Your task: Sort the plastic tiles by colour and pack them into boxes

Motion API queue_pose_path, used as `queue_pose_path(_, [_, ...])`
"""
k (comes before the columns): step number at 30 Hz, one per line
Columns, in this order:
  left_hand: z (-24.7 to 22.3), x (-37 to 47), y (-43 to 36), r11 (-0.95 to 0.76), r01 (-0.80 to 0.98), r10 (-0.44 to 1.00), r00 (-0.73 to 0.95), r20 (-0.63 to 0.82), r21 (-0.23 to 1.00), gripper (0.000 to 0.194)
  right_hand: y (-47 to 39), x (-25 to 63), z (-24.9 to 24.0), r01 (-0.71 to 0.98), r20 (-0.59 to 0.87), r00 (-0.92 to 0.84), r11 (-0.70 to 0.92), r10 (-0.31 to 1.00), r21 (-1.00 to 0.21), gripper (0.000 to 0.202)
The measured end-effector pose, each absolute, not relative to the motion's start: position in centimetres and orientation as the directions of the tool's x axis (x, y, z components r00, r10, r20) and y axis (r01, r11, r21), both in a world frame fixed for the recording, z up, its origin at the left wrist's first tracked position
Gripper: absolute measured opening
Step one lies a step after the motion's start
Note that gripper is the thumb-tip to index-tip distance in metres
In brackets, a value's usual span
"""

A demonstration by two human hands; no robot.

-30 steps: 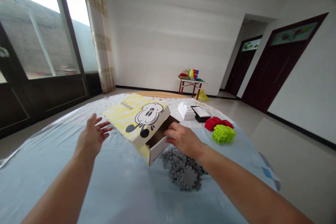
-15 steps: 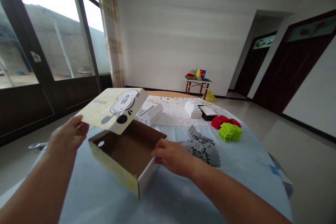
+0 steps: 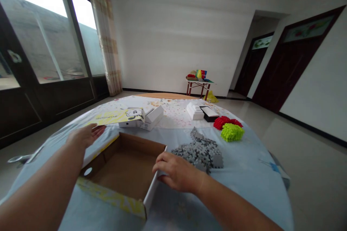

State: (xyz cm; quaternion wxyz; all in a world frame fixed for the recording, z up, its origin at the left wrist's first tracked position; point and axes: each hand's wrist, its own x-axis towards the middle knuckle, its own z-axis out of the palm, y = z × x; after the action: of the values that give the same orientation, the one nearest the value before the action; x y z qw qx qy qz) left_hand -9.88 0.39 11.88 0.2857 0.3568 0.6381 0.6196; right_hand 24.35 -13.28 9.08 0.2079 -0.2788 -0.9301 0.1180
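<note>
Before me is a brown-lined cardboard box (image 3: 124, 168) with yellow-and-white outer sides and a round hole in its left wall. My right hand (image 3: 175, 169) is closed on the top edge of its right wall. Beyond the box's far left, my left hand (image 3: 86, 135) grips the near edge of the yellow-and-white box lid (image 3: 119, 115), which bears a cartoon face. The lid is nearly flat, its far end over white boxes. Right of the box lies a pile of grey jigsaw pieces (image 3: 202, 149), close to my right hand.
White boxes (image 3: 153, 117) stand behind the cardboard box. Farther right are a white stack (image 3: 194, 111), a black tray (image 3: 210, 113), and red (image 3: 225, 122) and lime-green (image 3: 232, 132) bumpy bundles. A blue cloth (image 3: 244, 177) covers the round table. A spoon-like metal thing (image 3: 20, 158) is at the left edge.
My left hand has lowered the lid away from over the box toward the far left, tilting it flatter. The box appears nearer and lower left, my right hand still on its wall.
</note>
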Motion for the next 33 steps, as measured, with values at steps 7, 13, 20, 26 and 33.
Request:
queue_pose_path(7, [9.5,-13.4,-1.7,0.402,-0.012,0.860,-0.338,-0.382,0.916,0.010,-12.8,25.5,8.6,0.484,0.413,-0.681,0.794,0.605,-0.367,0.028])
queue_pose_path(13, [6.6,-11.0,-3.8,0.349,-0.208,0.924,-0.089,-0.373,0.914,0.024,-10.9,26.5,7.2,0.523,0.456,-0.589,0.745,0.667,-0.414,0.038])
queue_pose_path(20, [6.8,-4.3,-6.3,0.485,-0.282,0.871,0.074,-0.485,0.828,0.049,-9.4,30.3,7.6,0.613,0.454,-0.461,0.643,0.763,-0.459,0.041])
queue_pose_path(26, [6.8,-2.0,-6.1,0.472,-0.268,0.880,0.080,-0.469,0.840,0.052,-10.3,36.0,8.9,0.760,0.220,-0.418,0.472,0.882,-0.447,0.047])
queue_pose_path(33, [5.5,-2.0,-5.9,0.417,-0.141,0.909,0.031,-0.417,0.898,0.066,-12.0,35.2,7.7,0.794,0.055,-0.498,0.480,0.866,-0.372,0.075])
